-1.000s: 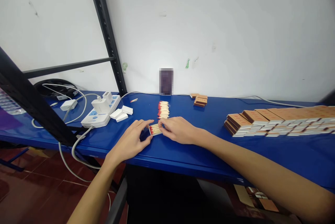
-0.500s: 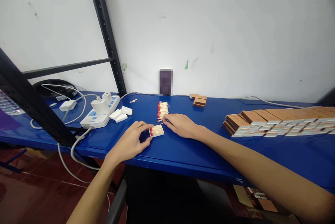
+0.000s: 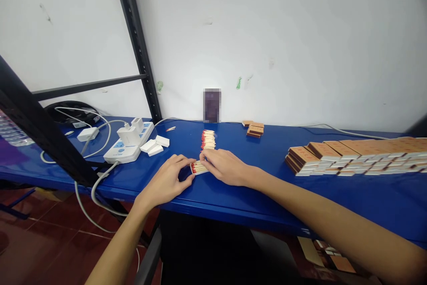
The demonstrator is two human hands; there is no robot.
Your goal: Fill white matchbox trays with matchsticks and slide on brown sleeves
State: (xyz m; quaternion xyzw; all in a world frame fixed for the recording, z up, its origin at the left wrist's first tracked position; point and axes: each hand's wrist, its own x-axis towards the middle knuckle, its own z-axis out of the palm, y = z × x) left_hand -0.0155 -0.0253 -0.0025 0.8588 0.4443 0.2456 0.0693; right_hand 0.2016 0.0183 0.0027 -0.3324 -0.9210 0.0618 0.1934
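A small white matchbox tray (image 3: 199, 172) lies on the blue table, with red-headed matches (image 3: 197, 167) side by side in it. My left hand (image 3: 168, 179) grips the tray's left end between thumb and forefinger. Over the tray's right part is my right hand (image 3: 227, 166), its fingertips pinched together above the matches. The match between those fingers is largely hidden by the hand. Just behind, a pile of loose matches (image 3: 209, 138) has its heads to the left, and the right hand covers its near edge.
White empty trays (image 3: 155, 146) lie to the left, near a power strip (image 3: 128, 147) with cables. Two loose matches (image 3: 171, 128) lie farther back. Brown matchboxes (image 3: 255, 130) sit at the rear, and long stacked rows of matchboxes (image 3: 347, 156) fill the right. A black metal post (image 3: 133, 31) rises at left.
My right hand has moved left and slightly nearer, from beside the tray to over it, carrying a match. The left hand and the tray have stayed in place.
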